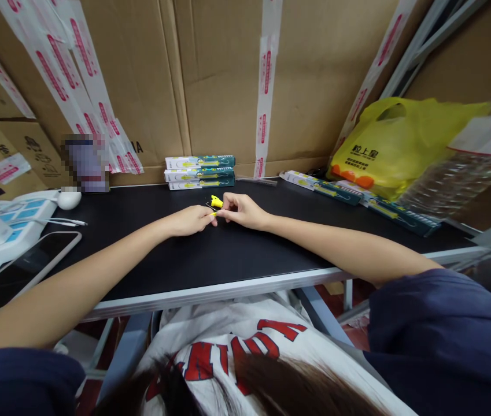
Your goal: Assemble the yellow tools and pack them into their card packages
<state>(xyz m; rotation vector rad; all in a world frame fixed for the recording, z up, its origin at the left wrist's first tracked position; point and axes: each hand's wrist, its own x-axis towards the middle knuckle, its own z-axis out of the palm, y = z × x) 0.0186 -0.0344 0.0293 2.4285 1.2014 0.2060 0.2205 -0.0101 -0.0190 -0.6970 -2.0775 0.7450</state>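
My left hand is closed in a pinch on a small yellow piece, most of it hidden by the fingers. Fingertips of my right hand are pressed together right beside it, almost meeting the left ones; what they grip is too small to make out. Just beyond the fingers is a yellow plastic part with a thin wire near it. Whether that part lies on the black tabletop or touches my right hand, I cannot tell.
Behind my hands stands a stack of slim printed boxes. More such boxes lie at right, near a yellow plastic bag and a clear plastic bottle. A power strip and a phone are at left. Cardboard walls the back.
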